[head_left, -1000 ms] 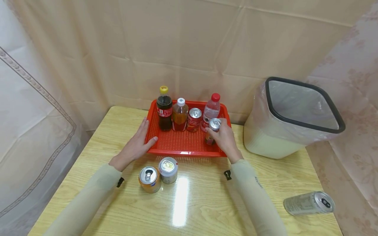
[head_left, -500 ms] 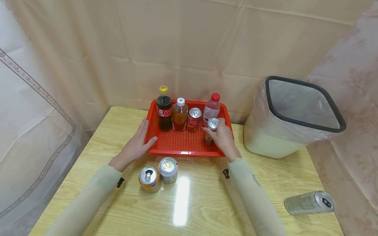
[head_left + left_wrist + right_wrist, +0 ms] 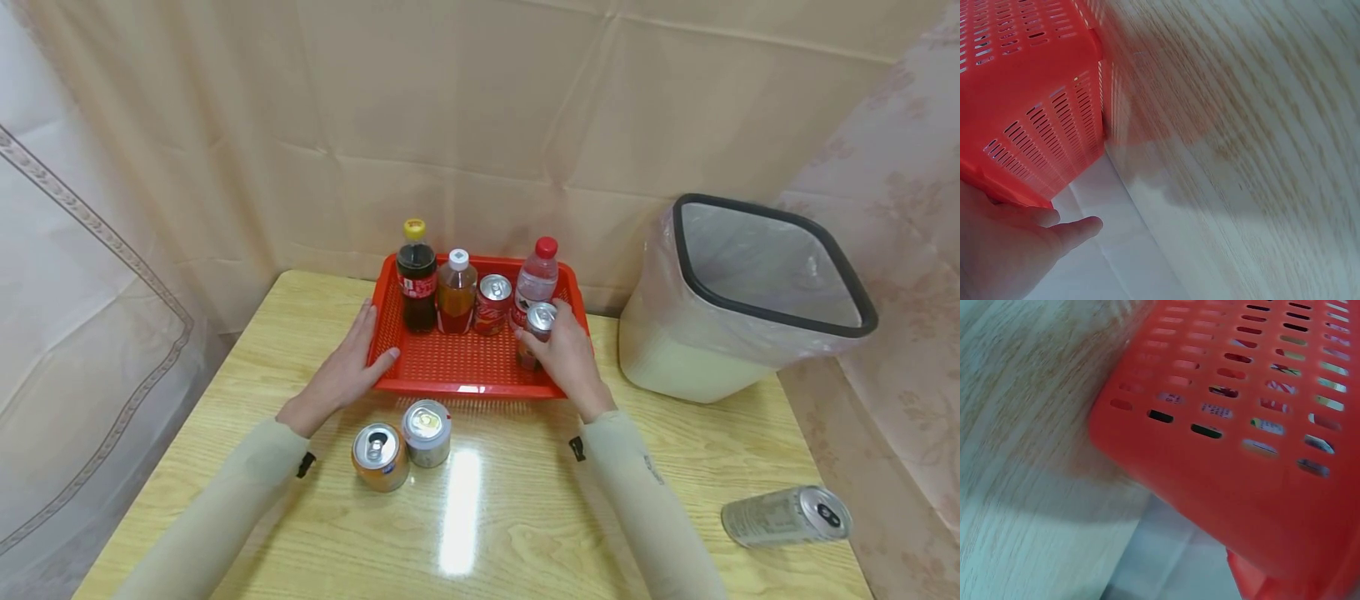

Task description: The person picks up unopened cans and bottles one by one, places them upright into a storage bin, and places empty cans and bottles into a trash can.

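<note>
A red plastic basket [image 3: 465, 388] with slotted walls sits toward the back of the table. My left hand [image 3: 341, 371] rests on its left side, fingers extended along the rim and thumb over the edge. Inside the basket's front right corner my right hand [image 3: 568, 354] grips a slim drink can [image 3: 541, 317] with a silver top, standing upright. Behind that can is a clear bottle with a red cap [image 3: 547, 247]. A red can [image 3: 493, 304], an amber drink bottle [image 3: 456, 298] and a cola bottle [image 3: 417, 283] with a yellow cap stand along the back.
On the table [image 3: 525, 517], an orange can [image 3: 381, 467] with its top opened stands beside a silver-white can [image 3: 427, 437], in front of the basket. A grey-green can [image 3: 780, 518] lies on its side at right. A lined trash bin [image 3: 690, 358] stands back right, near the curtain.
My right hand and the slim can have shifted slightly to the left in the basket. The left hand has stayed in place.
</note>
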### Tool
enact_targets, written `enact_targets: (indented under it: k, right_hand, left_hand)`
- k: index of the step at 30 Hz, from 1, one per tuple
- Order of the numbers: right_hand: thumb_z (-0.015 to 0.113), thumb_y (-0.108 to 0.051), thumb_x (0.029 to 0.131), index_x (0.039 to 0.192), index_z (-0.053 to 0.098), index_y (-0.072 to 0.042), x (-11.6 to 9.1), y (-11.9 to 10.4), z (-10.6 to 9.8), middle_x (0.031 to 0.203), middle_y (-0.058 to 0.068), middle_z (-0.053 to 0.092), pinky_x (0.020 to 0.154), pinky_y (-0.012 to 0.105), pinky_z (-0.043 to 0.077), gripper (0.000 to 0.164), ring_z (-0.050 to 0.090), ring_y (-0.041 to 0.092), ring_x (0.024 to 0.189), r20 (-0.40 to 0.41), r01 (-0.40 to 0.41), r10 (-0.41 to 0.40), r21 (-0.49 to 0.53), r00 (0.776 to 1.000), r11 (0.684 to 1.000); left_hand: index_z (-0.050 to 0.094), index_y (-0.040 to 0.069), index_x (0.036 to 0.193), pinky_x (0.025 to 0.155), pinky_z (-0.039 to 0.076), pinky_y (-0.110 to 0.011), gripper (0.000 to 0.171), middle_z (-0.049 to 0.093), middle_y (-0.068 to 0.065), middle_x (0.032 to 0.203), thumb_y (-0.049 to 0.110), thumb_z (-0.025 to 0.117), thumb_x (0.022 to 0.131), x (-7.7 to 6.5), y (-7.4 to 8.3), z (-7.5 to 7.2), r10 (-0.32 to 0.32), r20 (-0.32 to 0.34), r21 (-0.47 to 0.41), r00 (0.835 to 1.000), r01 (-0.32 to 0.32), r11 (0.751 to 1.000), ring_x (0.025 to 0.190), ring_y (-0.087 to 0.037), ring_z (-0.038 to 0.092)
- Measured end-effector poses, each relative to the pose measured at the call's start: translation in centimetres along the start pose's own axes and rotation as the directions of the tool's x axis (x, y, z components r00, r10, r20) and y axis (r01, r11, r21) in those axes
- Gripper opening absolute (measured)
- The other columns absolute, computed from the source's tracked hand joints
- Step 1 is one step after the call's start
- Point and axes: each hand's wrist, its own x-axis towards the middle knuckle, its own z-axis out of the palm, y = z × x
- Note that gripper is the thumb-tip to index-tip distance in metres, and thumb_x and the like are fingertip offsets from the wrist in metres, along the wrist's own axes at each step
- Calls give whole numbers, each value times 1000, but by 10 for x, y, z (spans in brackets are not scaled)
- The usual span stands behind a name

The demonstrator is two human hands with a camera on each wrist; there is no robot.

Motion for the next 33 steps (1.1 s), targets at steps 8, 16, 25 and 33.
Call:
enact_targets:
  k: [8, 16, 25, 33]
  right_hand:
    - [73, -45, 96, 154, 38, 2, -21, 6, -18, 151, 26, 48, 114, 58, 40, 83, 49, 42, 137, -73, 66, -67, -19, 995, 998]
    - [64, -56, 98, 157, 34, 4, -47, 18, -28, 162, 23, 37, 116, 61, 35, 90, 38, 42, 147, -81, 151, -159, -97, 984, 984]
    - [46, -68, 100, 160, 22, 8, -64, 39, -25, 169, 25, 16, 123, 60, 21, 100, 13, 42, 157, -8, 159, -165, -221, 986, 962]
    - [39, -72, 100, 162, 12, 7, -68, 50, -20, 171, 23, 5, 124, 62, 15, 104, 4, 41, 158, 61, 117, -105, -258, 993, 959]
  left_hand:
    - [-6, 8, 166, 121, 24, -60, 94, -10, -8, 174, 59, 44, 104, 0, 0, 1, 4, -6, -5, 1000, -4, 1000, 158, -36, 7]
    - [-6, 8, 165, 122, 24, -60, 94, -10, -8, 174, 59, 44, 104, 0, 0, 0, -2, -4, -8, 1000, 2, 1000, 159, -35, 6]
    - [-5, 7, 165, 122, 22, -61, 93, -10, -9, 174, 58, 44, 105, 0, 0, -1, -3, 2, -9, 1000, 3, 1000, 159, -35, 5]
    - [-6, 7, 165, 122, 22, -61, 94, -10, -9, 174, 59, 43, 104, 1, -1, -1, -6, 7, -4, 1000, 6, 1000, 159, -35, 5]
